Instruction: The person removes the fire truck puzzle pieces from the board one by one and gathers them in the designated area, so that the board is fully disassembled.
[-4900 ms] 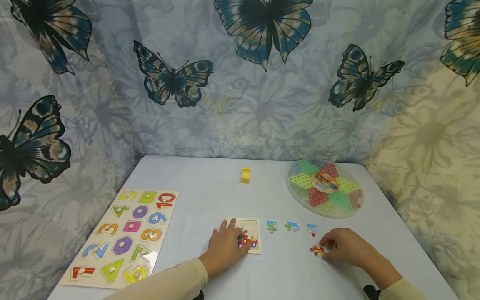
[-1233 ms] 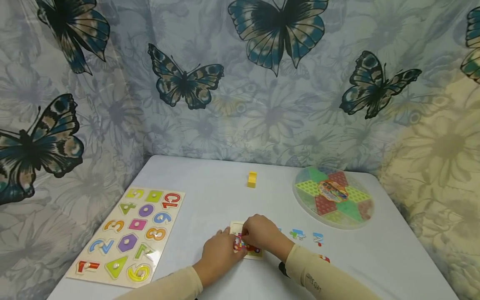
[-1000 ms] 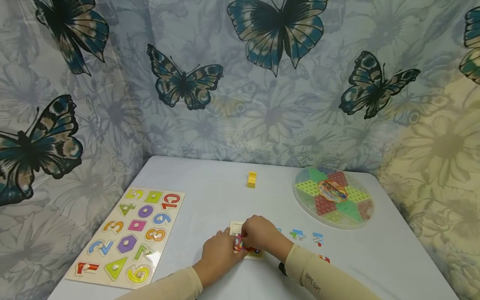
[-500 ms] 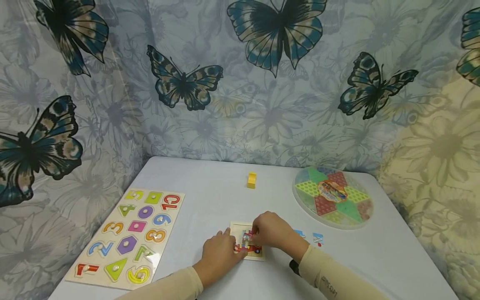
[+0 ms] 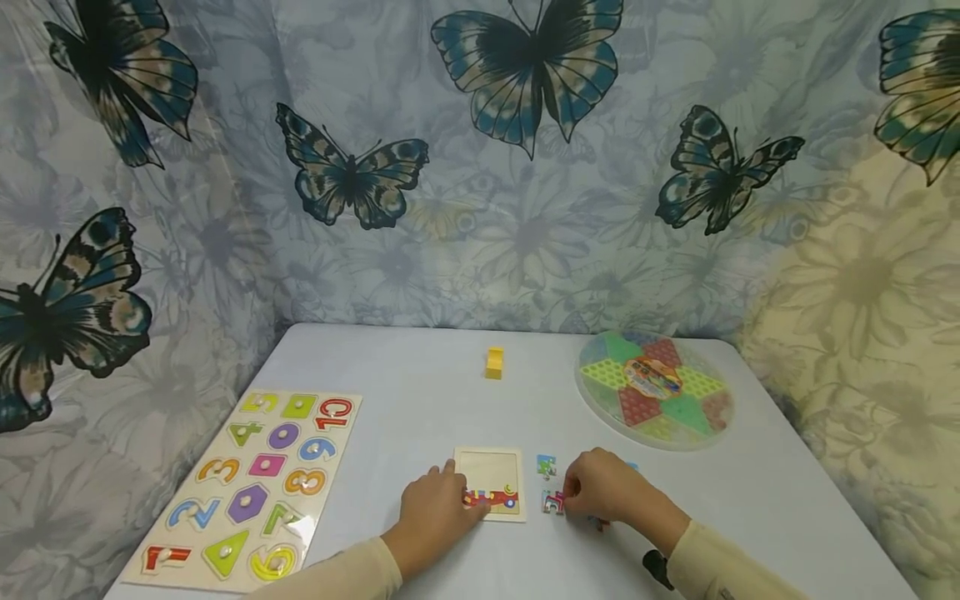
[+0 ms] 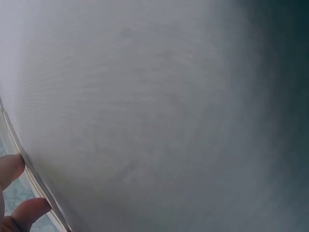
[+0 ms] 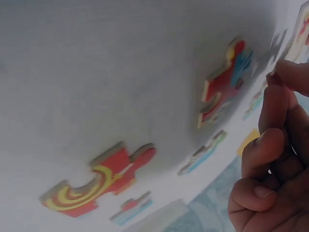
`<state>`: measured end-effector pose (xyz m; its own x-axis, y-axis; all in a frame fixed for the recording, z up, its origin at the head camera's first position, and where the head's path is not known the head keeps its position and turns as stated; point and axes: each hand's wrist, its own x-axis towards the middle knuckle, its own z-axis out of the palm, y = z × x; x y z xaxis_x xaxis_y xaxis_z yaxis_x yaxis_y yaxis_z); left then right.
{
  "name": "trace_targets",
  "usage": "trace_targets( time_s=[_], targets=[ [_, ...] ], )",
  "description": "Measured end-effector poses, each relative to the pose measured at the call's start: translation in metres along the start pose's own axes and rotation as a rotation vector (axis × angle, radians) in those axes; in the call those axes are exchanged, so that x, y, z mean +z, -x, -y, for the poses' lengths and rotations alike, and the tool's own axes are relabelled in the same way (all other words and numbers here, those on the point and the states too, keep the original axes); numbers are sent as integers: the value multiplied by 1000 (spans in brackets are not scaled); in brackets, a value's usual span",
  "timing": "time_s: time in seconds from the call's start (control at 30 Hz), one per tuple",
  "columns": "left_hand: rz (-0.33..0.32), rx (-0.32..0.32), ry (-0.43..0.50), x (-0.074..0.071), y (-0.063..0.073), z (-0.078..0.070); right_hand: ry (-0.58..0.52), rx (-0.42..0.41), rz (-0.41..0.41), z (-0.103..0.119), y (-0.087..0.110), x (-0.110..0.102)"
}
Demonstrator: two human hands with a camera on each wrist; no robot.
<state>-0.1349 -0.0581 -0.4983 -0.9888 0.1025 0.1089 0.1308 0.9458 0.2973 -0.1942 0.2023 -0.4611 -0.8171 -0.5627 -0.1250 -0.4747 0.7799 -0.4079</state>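
Note:
A small wooden puzzle board [image 5: 491,462] lies in front of me with a strip of red vehicle pieces along its lower part. My left hand [image 5: 435,508] holds its left side; in the left wrist view the fingertips [image 6: 34,210] are at its edge. My right hand [image 5: 611,487] is right of the board, thumb and fingertips together, beside a red and blue puzzle piece [image 5: 552,502]. In the right wrist view that piece [image 7: 224,82] sits apart from the fingertips, with no piece visible between them. A red and yellow piece [image 7: 106,181] lies nearer the wrist.
A green and blue piece [image 5: 546,467] lies above the red and blue one. Another piece [image 5: 633,465] shows behind my right hand. A number-and-shape board [image 5: 258,487] lies at left, a round clear case [image 5: 652,387] at back right, a yellow block [image 5: 494,363] at the back.
My right hand has lifted the red and blue piece off the board and moved right. That piece is now on the table. The left hand has stayed at the board.

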Motion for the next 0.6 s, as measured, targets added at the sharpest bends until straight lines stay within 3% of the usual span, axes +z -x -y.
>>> trace_targets(
  time_s=[0.27, 0.47, 0.6],
  targets=[
    [44, -13, 32, 1, 3, 1, -18, -67, 19, -10, 6, 7],
    [-10, 50, -29, 2, -1, 2, -65, -68, -1, -5, 0, 6],
    [-16, 107, 22, 1, -6, 2, -68, -59, -11, 9, -8, 9]
  ],
)
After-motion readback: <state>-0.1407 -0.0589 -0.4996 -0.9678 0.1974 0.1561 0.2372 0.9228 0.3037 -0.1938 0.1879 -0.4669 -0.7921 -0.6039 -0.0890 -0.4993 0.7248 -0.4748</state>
